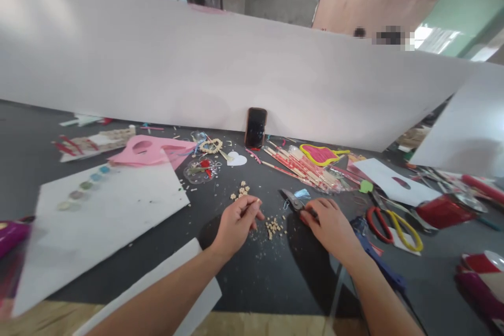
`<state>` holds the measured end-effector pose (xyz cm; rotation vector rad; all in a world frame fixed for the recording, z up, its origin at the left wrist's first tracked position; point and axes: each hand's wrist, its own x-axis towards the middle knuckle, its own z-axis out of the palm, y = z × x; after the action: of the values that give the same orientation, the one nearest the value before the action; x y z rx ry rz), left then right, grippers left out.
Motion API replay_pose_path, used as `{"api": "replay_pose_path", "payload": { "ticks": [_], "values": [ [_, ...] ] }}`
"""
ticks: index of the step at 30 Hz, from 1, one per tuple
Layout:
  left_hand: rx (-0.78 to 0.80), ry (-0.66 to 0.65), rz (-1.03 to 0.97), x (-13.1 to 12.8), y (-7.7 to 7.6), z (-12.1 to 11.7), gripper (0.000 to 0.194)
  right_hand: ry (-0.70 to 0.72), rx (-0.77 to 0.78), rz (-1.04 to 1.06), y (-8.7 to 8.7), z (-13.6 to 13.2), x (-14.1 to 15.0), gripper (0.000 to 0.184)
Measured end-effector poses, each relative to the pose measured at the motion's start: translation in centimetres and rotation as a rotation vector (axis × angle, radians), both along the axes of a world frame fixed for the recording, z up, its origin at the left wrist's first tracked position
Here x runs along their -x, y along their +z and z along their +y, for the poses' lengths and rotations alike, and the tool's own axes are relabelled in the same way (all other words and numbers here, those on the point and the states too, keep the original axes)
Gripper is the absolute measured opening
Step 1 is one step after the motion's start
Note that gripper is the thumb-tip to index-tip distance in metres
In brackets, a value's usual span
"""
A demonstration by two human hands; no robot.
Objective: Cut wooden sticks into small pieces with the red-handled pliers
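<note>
Left hand: your left hand (239, 222) is closed in a pinch, thumb against fingers, above the dark surface (252, 286); a pale speck shows at the tips, too small to name.
Right hand: your right hand (331, 223) curls around the handles of dark-bladed shears (290, 199), whose blades point away from you and to the left.
Small pale pieces: a loose pile of pale bits (274, 227) lies between your hands; flower-shaped beads (241, 190) sit just beyond the left one.
Beside the shears: a light-blue tassel (302, 193).
Far side: a phone (255, 127) stands upright against a white partition (220, 73), with red-and-white sticks (301, 165) to its right.
Left: a pink cutout sheet (144, 151) touches a white board (102, 231).
Right: scissors (389, 231) with red and yellow loops.
</note>
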<state>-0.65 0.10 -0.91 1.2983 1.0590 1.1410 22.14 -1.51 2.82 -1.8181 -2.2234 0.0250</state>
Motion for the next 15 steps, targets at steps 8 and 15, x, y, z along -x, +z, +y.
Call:
{"api": "replay_pose_path", "payload": {
  "ticks": [8, 15],
  "values": [
    [0.094, 0.035, -0.051, -0.2, 0.2, 0.4, 0.028, -0.004, -0.115, -0.302, -1.9, -0.6, -0.4, 0.017],
    [0.114, 0.001, -0.102, -0.2, 0.0, 0.4, 0.029, -0.143, -0.222, -0.024, -0.7, -0.3, -0.6, 0.025]
  ]
}}
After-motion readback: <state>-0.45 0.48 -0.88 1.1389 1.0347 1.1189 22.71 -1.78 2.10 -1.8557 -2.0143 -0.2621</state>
